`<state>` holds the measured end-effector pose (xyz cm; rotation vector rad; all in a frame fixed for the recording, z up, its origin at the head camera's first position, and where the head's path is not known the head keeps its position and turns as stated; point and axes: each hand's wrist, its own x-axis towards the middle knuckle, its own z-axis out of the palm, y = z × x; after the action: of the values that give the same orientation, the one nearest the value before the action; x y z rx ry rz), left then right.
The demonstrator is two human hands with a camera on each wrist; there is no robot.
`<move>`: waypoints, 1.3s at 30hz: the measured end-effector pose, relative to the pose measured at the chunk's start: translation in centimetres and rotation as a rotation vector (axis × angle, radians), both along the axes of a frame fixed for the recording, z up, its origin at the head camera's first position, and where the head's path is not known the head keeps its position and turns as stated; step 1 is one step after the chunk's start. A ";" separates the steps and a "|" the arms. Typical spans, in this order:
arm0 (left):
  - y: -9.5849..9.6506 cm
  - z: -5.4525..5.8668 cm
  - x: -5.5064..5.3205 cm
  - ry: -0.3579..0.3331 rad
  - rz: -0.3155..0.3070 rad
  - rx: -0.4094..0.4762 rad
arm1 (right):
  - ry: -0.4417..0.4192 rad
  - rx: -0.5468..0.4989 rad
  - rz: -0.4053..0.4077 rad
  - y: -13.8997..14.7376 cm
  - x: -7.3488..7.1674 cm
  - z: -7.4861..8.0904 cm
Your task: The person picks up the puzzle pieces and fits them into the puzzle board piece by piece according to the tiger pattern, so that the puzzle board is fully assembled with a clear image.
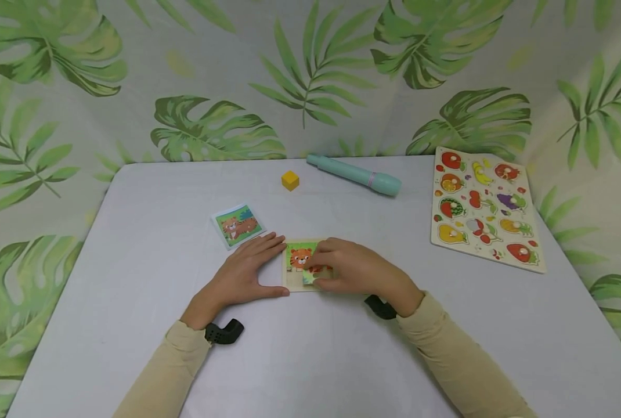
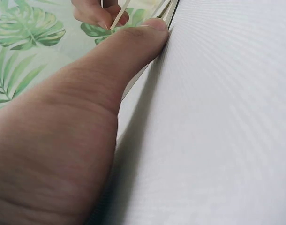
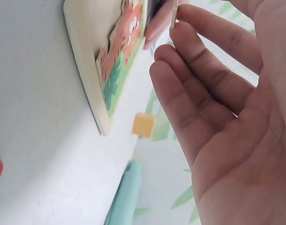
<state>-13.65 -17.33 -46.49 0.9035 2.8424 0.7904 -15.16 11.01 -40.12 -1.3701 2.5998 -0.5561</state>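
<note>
A small wooden puzzle tray [image 1: 293, 284] lies on the table before me, its upper part filled with tiger picture pieces [image 1: 299, 255] and its lower part bare wood. My left hand [image 1: 239, 271] rests at the tray's left side, fingers straight and thumb extended to its lower left corner. Over the tray, my right hand [image 1: 360, 268] pinches a thin puzzle piece [image 1: 307, 277] between thumb and fingertips. In the right wrist view that piece [image 3: 174, 16] stands edge-on, raised off the tray. The right hand hides the tray's right side in the head view.
A tiger picture card [image 1: 239, 225] lies beyond my left fingers. Farther back are a yellow cube [image 1: 290, 180] and a teal flashlight-shaped tube [image 1: 356, 174]. On the right lies a wooden fruit puzzle board [image 1: 485, 212]. Leaf-print cloth hangs behind the white table.
</note>
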 end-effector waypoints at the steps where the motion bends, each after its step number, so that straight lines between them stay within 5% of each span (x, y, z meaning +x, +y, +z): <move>1: 0.0 0.0 0.0 0.001 -0.001 0.000 | 0.002 -0.004 0.004 -0.1 0.0 0.0; 39: -0.1 -0.4 0.0 0.032 -0.008 0.008 | -0.009 0.040 0.012 -3.0 -0.1 -1.7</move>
<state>-13.67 -17.43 -46.86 0.9361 2.8630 0.7945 -15.24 8.06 -41.86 -1.3672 2.5789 -0.5054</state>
